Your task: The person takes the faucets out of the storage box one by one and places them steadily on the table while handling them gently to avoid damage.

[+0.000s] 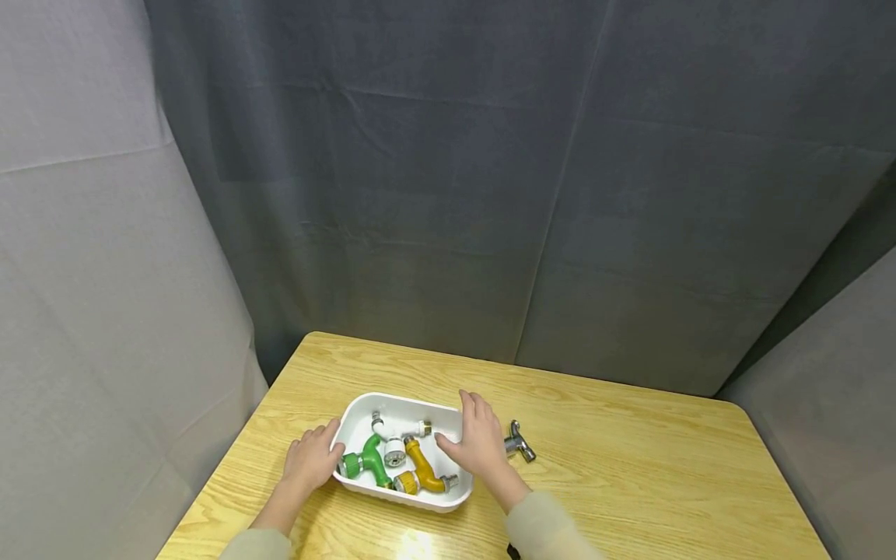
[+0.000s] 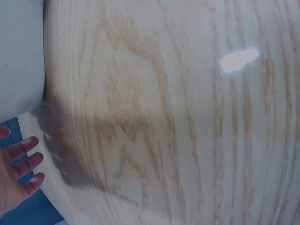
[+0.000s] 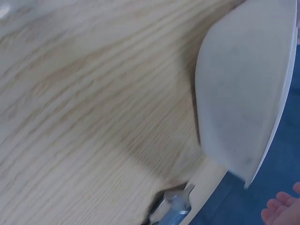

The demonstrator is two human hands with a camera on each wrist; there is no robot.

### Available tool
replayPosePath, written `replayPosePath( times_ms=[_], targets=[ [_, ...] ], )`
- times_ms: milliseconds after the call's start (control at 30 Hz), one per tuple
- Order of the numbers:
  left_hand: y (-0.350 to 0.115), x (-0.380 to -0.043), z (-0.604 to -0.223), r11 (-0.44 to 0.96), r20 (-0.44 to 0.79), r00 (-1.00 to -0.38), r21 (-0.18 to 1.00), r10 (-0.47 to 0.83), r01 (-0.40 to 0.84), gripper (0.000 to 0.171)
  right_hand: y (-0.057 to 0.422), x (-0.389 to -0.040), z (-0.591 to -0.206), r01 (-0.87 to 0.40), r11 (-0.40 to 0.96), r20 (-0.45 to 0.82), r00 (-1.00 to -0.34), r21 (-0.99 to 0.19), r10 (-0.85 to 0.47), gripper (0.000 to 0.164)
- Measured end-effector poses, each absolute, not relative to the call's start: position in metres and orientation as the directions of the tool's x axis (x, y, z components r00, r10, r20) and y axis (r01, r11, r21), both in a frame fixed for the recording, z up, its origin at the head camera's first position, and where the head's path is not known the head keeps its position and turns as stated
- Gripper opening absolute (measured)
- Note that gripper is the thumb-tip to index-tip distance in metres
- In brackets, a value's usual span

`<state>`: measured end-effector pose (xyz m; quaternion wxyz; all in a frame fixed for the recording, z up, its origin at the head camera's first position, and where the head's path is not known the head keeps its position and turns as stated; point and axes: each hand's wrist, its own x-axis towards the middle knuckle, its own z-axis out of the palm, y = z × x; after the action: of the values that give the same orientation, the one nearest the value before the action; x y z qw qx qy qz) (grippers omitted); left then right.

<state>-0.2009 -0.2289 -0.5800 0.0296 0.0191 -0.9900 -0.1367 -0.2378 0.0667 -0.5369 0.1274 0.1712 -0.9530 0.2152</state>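
Hands flank the white tray (image 1: 364, 407) – left hand (image 1: 309, 462) at its near-left wall, right hand (image 1: 476, 437) at its right rim, both with fingers loosely spread, gripping nothing. The tray's long axis runs left to right near the bench (image 1: 630, 459) front edge – bare wood lies right, beyond the metal tap (image 1: 519, 443) just beside the right hand

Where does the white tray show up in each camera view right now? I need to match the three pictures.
Head: the white tray sits low and centre-left on the wooden table, between the left hand and right hand.
Left wrist: only its white outer wall, at the upper left edge.
Right wrist: its white underside and rim, upper right.
Shared landmark: the wooden table's grain appears in all three.
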Motion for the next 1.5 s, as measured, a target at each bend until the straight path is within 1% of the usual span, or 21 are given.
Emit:
replayPosePath(
  times_ms=[133, 400, 633, 800, 867, 1133, 1300, 1500],
  targets=[
    [-0.229, -0.201, -0.579, 0.961, 0.054, -0.997, 0.276, -0.048, -0.031, 0.047, 0.057, -0.230, -0.535, -0.424, 0.835, 0.298, -0.896, -0.351, -0.330, 0.085],
    [-0.229, -0.203, -0.580, 0.961, 0.047, -0.998, 0.275, -0.042, -0.028, 0.048, 0.037, -0.219, -0.540, -0.475, 0.820, 0.265, -0.875, -0.318, -0.405, 0.084],
    [-0.229, -0.203, -0.581, 0.961, 0.049, -0.998, 0.274, -0.042, -0.027, 0.047, 0.025, -0.212, -0.549, -0.472, 0.822, 0.179, -0.881, -0.317, -0.437, 0.086],
    [-0.229, -0.203, -0.580, 0.961, 0.047, -0.998, 0.275, -0.042, -0.027, 0.047, 0.020, -0.210, -0.554, -0.470, 0.827, 0.143, -0.883, -0.309, -0.448, 0.089],
    [-0.229, -0.203, -0.580, 0.961, 0.046, -0.998, 0.276, -0.041, -0.027, 0.047, 0.018, -0.210, -0.556, -0.463, 0.826, 0.133, -0.885, -0.321, -0.445, 0.090],
    [-0.229, -0.202, -0.580, 0.959, 0.042, -0.998, 0.281, -0.041, -0.028, 0.048, 0.012, -0.206, -0.556, -0.388, 0.833, 0.023, -0.910, -0.395, -0.413, 0.098],
    [-0.228, -0.202, -0.580, 0.960, 0.046, -0.998, 0.278, -0.040, -0.026, 0.048, 0.011, -0.203, -0.557, -0.341, 0.839, -0.026, -0.921, -0.424, -0.388, 0.098],
    [-0.228, -0.201, -0.580, 0.960, 0.046, -0.998, 0.279, -0.040, -0.025, 0.048, 0.012, -0.203, -0.560, -0.293, 0.846, -0.075, -0.930, -0.445, -0.361, 0.106]
  ],
)
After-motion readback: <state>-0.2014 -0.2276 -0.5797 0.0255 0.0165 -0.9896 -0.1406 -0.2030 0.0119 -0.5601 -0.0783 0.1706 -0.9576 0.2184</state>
